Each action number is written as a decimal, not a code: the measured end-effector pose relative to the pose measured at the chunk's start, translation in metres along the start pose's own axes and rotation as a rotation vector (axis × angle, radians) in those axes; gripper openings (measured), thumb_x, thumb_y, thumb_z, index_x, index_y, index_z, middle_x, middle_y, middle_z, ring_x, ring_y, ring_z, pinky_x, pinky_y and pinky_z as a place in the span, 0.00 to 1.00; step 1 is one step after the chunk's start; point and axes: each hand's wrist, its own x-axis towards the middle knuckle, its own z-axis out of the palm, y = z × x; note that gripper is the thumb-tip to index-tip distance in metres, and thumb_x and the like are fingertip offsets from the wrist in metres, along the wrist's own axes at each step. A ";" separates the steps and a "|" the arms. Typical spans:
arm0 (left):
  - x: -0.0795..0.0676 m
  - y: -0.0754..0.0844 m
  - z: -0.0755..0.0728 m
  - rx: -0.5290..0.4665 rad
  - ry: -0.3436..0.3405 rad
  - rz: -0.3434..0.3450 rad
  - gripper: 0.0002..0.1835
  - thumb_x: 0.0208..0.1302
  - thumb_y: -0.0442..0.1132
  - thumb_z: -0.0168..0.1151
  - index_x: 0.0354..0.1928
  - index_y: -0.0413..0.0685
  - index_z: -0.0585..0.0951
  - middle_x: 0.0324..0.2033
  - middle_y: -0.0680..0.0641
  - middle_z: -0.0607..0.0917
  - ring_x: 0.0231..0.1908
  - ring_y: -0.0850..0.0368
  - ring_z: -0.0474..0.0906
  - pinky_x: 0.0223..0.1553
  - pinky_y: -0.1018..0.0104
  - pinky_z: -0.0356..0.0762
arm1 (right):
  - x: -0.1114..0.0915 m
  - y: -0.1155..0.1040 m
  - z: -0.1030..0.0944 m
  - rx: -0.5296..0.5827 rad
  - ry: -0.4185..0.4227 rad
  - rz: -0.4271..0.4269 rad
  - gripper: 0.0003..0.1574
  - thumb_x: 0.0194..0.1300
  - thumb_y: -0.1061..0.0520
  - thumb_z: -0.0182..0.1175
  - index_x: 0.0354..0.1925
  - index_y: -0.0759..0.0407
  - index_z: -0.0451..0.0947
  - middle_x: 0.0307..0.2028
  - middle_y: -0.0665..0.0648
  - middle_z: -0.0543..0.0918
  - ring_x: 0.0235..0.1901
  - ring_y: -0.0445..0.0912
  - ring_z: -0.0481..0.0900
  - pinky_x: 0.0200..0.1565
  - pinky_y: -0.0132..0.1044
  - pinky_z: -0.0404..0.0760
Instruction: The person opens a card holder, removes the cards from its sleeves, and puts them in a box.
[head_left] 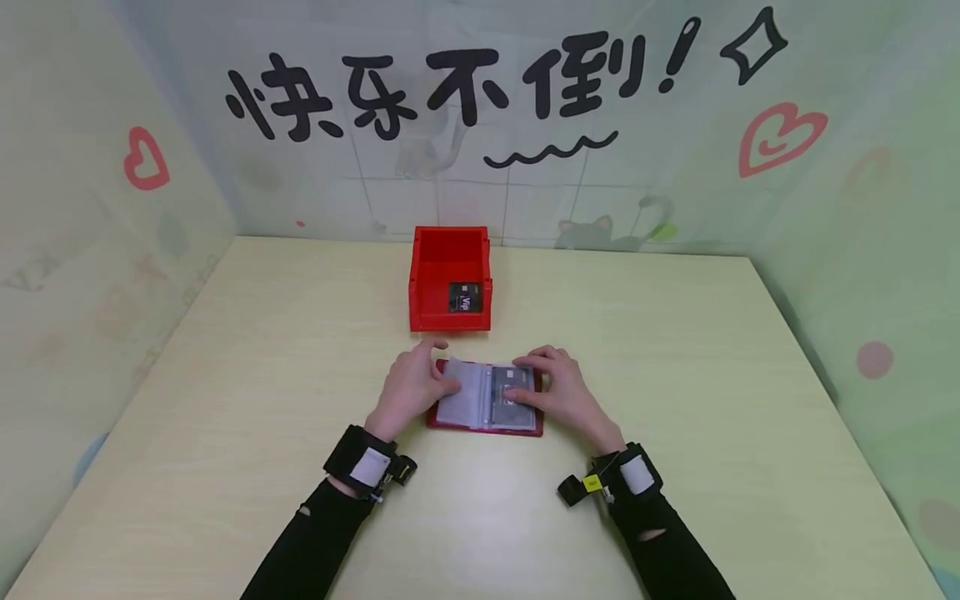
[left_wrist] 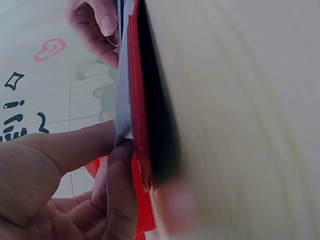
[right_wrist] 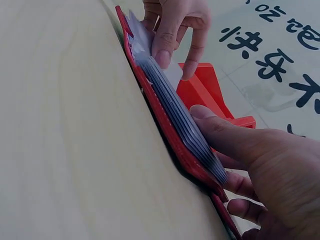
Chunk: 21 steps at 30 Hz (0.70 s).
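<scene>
A red-covered card holder (head_left: 484, 432) lies spread on the table, with clear plastic sleeves inside. In its right-hand sleeve sits a dark card (head_left: 512, 400). My left hand (head_left: 411, 386) is at the left side of the holder. Seen from the left wrist, its thumb and a finger pinch a translucent sleeve page (left_wrist: 123, 95) just above the red cover. My right hand (head_left: 566, 392) grips the right side, its thumb over the sleeves and its other fingers around the edge. The right wrist view shows a thick stack of sleeves (right_wrist: 185, 125) under that thumb.
Behind the holder stands a red open bin (head_left: 429, 321), with a dark card marked "Vip" (head_left: 465, 297) lying inside it. The pale wooden table (head_left: 300, 333) is bounded by printed cloth walls at the back and both sides.
</scene>
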 end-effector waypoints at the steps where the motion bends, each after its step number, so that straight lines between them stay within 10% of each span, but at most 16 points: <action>1: 0.000 0.001 0.000 0.028 0.009 0.008 0.33 0.58 0.39 0.74 0.65 0.42 0.72 0.26 0.46 0.82 0.27 0.55 0.76 0.31 0.68 0.73 | 0.000 0.001 -0.001 0.004 0.000 0.000 0.31 0.55 0.47 0.76 0.56 0.55 0.84 0.52 0.58 0.80 0.53 0.52 0.71 0.57 0.50 0.68; 7: -0.001 0.010 0.001 0.132 0.014 0.041 0.31 0.58 0.37 0.74 0.62 0.41 0.73 0.32 0.43 0.81 0.33 0.53 0.75 0.33 0.65 0.73 | 0.002 0.004 -0.002 0.023 -0.002 0.012 0.31 0.55 0.47 0.76 0.57 0.55 0.83 0.54 0.58 0.79 0.55 0.53 0.71 0.57 0.49 0.69; 15: 0.003 0.021 0.014 0.042 -0.173 0.234 0.16 0.62 0.26 0.63 0.53 0.38 0.81 0.39 0.43 0.82 0.39 0.54 0.75 0.47 0.63 0.80 | 0.001 0.005 -0.001 0.061 0.004 0.028 0.31 0.56 0.49 0.76 0.57 0.55 0.83 0.55 0.58 0.80 0.53 0.52 0.73 0.52 0.42 0.69; 21: 0.010 0.019 0.021 -0.017 -0.220 0.198 0.15 0.66 0.34 0.65 0.53 0.39 0.83 0.36 0.45 0.82 0.36 0.56 0.75 0.40 0.70 0.75 | -0.002 0.001 -0.001 0.065 0.014 0.031 0.31 0.56 0.49 0.76 0.56 0.56 0.83 0.55 0.58 0.80 0.52 0.53 0.73 0.52 0.42 0.68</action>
